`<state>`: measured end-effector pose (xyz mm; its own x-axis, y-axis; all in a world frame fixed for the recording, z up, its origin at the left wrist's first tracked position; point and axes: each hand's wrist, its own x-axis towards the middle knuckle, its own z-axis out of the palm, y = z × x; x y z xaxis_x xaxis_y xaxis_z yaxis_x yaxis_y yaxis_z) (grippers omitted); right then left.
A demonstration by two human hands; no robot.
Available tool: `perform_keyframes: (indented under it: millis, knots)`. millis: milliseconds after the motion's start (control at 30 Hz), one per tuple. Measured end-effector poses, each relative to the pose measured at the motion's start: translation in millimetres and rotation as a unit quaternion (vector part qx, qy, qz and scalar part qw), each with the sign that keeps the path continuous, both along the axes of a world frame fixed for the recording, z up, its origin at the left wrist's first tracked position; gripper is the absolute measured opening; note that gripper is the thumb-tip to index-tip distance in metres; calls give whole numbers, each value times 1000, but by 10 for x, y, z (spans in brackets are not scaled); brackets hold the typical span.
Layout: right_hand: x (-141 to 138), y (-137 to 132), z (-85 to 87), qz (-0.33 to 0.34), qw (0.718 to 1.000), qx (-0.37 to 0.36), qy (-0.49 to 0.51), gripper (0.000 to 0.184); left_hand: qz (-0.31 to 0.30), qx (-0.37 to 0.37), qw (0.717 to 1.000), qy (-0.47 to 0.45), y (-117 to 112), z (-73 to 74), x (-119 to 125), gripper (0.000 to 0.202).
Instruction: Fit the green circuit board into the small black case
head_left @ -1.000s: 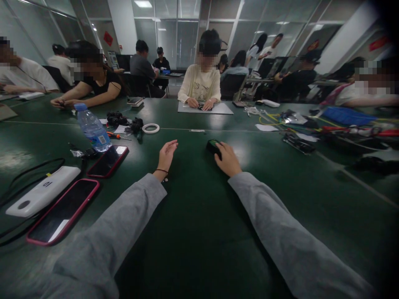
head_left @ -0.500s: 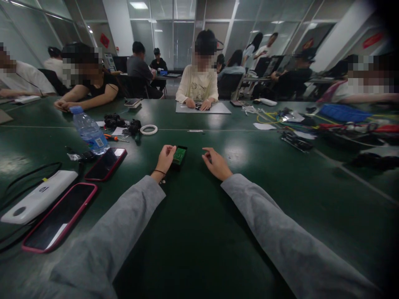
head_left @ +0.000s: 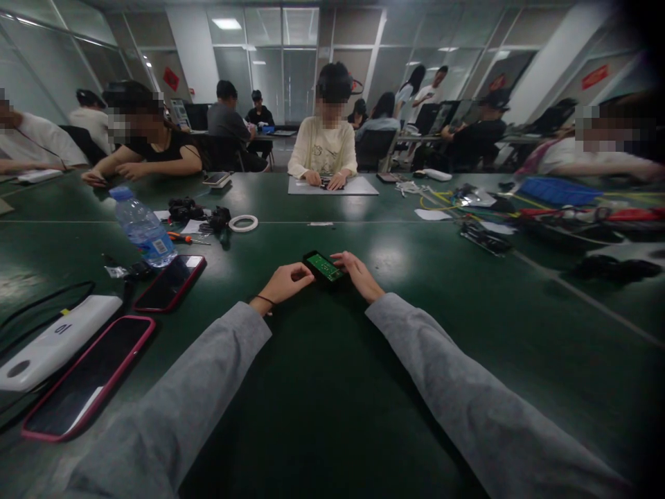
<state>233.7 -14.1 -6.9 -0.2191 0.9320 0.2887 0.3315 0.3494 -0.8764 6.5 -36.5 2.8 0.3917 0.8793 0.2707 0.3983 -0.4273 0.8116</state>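
Note:
A green circuit board [head_left: 325, 266] sits in a small black case [head_left: 312, 256] just above the dark green table, turned slantwise between my hands. My left hand [head_left: 287, 283] is at the case's left end, thumb and fingers curled into a pinch at its edge. On the other side my right hand [head_left: 359, 276] has its fingers bent over the right end, with the thumb mostly hidden. A dark band circles my left wrist, and both arms are in grey sleeves.
Left of me lie two red-edged phones [head_left: 170, 283], a white device [head_left: 57, 343] with a black cable and a tilted water bottle [head_left: 143, 227]. Beyond are a screwdriver [head_left: 188, 238] and a tape roll [head_left: 243, 223]. Cables and a blue tray [head_left: 561, 190] lie right. A person [head_left: 325, 149] works opposite.
The case with the board has moved right and turned from upright to slantwise. My right hand has come to its right end; my left hand has shifted to its left end.

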Motion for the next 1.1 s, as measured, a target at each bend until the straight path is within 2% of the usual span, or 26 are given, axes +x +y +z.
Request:
perform_keyframes:
  millis: [100, 200, 267, 333, 400, 500, 533, 600, 700, 767, 833, 900, 1000, 1100]
  knots:
    - [-60, -67, 11, 54, 998, -6, -20, 60, 50, 55, 997, -1, 35, -17, -19, 29]
    - [-93, -96, 25, 90, 993, 34, -70, 66, 134, 125, 983, -22, 91, -66, -51, 53]
    - [-78, -75, 26, 121, 988, 50, -84, 60, 121, 122, 984, -37, 123, -109, -64, 71]
    - [-39, -21, 3, 132, 985, 56, -91, 57, 64, 91, 992, -51, 147, -142, -63, 78]
    - [2, 50, -52, 79, 990, 71, -93, 62, 43, 50, 994, -83, 157, -149, -56, 68]
    - [29, 150, -152, -62, 993, 80, -63, 66, 60, -20, 988, -141, 147, -101, -55, 39]
    - [25, 170, -175, -97, 992, 71, -41, 64, 49, -37, 988, -144, 137, -75, -59, 38]
    - [3, 182, -189, -126, 991, 50, 5, 55, 19, -53, 989, -135, 109, -23, -67, 42]
    - [-35, 145, -153, -89, 995, 30, 39, 48, 6, -51, 992, -113, 69, 33, -66, 42]
    - [-45, 112, -129, -60, 998, 29, 9, 51, 12, -45, 993, -106, 58, 47, -57, 41]
    - [-44, 91, -122, -49, 996, 50, -49, 62, 16, -43, 994, -104, 65, 37, -47, 39]
    - [-41, 76, -124, -48, 991, 82, -95, 66, 23, -41, 993, -104, 93, 1, -40, 34]
    - [-53, 38, -101, -51, 984, 118, -123, 53, 39, -36, 992, -112, 159, -93, -39, 29]
    - [-91, -29, -40, -38, 969, 176, -172, 51, 55, -40, 988, -136, 223, -185, -42, 27]
